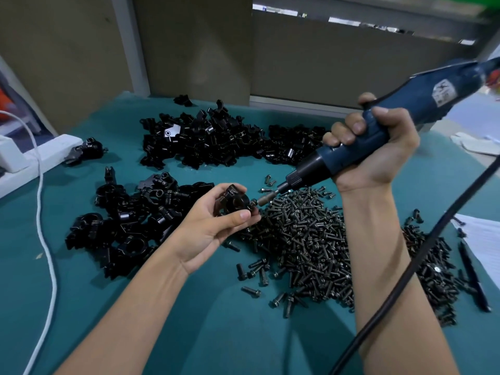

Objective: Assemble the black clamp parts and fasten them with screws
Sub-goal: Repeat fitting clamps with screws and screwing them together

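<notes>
Fingers and thumb of the left hand (209, 230) curl round a black metal clamp assembly with a round bore (233, 203), holding it up off the teal cloth-covered table (189, 307), at the left edge of the screw heap. The right hand (378, 150) is wrapped tightly round the grip of a dark blue corded electric screwdriver (422, 98), which slants down and to the left. Its thin metal bit (267, 197) meets a small dark screw (253, 204) at the right side of the held clamp; how deep the screw sits is too small to tell.

A broad heap of dark flanged machine screws (305, 239) lies under and between the two forearms, with stray screws scattered round its edges. A pile of loose black clamp parts (130, 220) lies to the left of the left hand, and a second, larger pile of the same black parts (211, 139) lies farther back on the table. One separate black clamp piece (89, 150) rests just beside a white power strip (40, 155) at the left edge.

The screwdriver's black cable (405, 266) loops down across the right forearm. A white braided cord (43, 212) runs down the left side of the table. At the right edge lie a white sheet of paper (484, 239) and a black pen (473, 274).
</notes>
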Demonstrator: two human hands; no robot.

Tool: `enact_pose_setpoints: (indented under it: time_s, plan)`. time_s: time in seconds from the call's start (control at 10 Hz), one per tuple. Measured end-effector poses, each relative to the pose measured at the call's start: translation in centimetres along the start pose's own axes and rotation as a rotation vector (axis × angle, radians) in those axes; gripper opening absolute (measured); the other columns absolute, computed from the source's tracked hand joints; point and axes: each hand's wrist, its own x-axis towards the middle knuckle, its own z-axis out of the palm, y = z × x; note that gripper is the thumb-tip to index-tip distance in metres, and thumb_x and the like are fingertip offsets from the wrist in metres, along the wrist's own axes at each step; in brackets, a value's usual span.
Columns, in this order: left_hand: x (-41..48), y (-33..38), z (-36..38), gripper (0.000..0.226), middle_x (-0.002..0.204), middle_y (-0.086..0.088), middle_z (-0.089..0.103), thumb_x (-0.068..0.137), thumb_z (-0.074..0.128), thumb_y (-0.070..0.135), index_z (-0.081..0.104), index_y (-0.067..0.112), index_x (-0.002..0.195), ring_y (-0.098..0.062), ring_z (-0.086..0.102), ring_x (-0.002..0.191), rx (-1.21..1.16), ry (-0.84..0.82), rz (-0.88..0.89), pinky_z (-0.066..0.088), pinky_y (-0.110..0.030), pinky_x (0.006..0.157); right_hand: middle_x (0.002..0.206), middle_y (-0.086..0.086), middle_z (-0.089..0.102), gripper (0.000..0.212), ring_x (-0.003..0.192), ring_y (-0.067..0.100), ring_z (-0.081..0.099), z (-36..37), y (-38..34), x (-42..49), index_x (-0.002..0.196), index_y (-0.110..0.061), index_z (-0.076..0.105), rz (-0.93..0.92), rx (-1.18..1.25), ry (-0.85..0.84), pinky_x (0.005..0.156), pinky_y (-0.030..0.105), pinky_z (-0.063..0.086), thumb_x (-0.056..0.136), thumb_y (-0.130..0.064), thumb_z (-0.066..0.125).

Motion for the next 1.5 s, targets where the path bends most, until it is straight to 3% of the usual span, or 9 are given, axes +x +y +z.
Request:
enact_pose_setpoints:
  time_s: [0.2, 0.5, 0.7, 1.0, 1.5]
  plan:
    - [-0.25, 0.06, 0.2, 0.039, 0.108, -0.016, 0.062, 0.067, 0.075, -0.008, 0.069, 0.009, 0.101, -0.032, 0.07, 0.099, 0.026, -0.02, -0.015, 0.058, -0.034, 0.084, 0.05, -0.005, 0.043, 0.011, 0.042, 0.011, 0.038, -0.18, 0.17, 0.1, 0.079, -0.013, 0.052, 0.004, 0.011, 0.036, 0.047, 0.021, 0.034, 0.069, -0.017, 0.048]
    - [-0.67, 0.09, 0.68, 0.04, 0.092, -0.002, 0.075, 0.068, 0.07, -0.009, 0.064, 0.008, 0.103, -0.036, 0.07, 0.098, 0.067, -0.045, -0.021, 0.059, -0.028, 0.078, 0.047, -0.005, 0.041, 0.008, 0.039, 0.011, 0.036, 0.09, 0.16, -0.02, 0.073, -0.014, 0.05, 0.028, -0.008, 0.026, 0.044, 0.02, 0.034, 0.067, -0.017, 0.046]
    - [-0.52, -0.03, 0.73, 0.039, 0.105, -0.012, 0.063, 0.066, 0.072, -0.01, 0.068, 0.01, 0.099, -0.035, 0.07, 0.097, 0.058, -0.037, -0.022, 0.059, -0.029, 0.077, 0.048, -0.004, 0.04, 0.009, 0.038, 0.011, 0.035, 0.13, 0.15, 0.06, 0.073, -0.014, 0.049, 0.031, -0.009, 0.051, 0.044, 0.019, 0.033, 0.065, -0.017, 0.046]
    - [-0.44, -0.19, 0.31, 0.04, 0.094, -0.005, 0.075, 0.067, 0.073, -0.009, 0.068, 0.011, 0.102, -0.034, 0.071, 0.097, 0.035, -0.051, -0.038, 0.059, -0.033, 0.081, 0.048, -0.005, 0.04, 0.01, 0.039, 0.011, 0.035, 0.11, 0.35, 0.01, 0.073, -0.014, 0.049, 0.041, -0.014, 0.062, 0.044, 0.019, 0.032, 0.063, -0.017, 0.048]
    - [-0.55, 0.11, 0.67, 0.04, 0.092, -0.011, 0.075, 0.069, 0.07, -0.009, 0.063, 0.001, 0.107, -0.031, 0.072, 0.092, -0.005, -0.043, -0.056, 0.06, -0.032, 0.078, 0.048, -0.005, 0.04, 0.012, 0.038, 0.01, 0.035, 0.22, 0.4, -0.06, 0.073, -0.014, 0.051, 0.049, 0.002, 0.048, 0.044, 0.02, 0.032, 0.063, -0.017, 0.046]
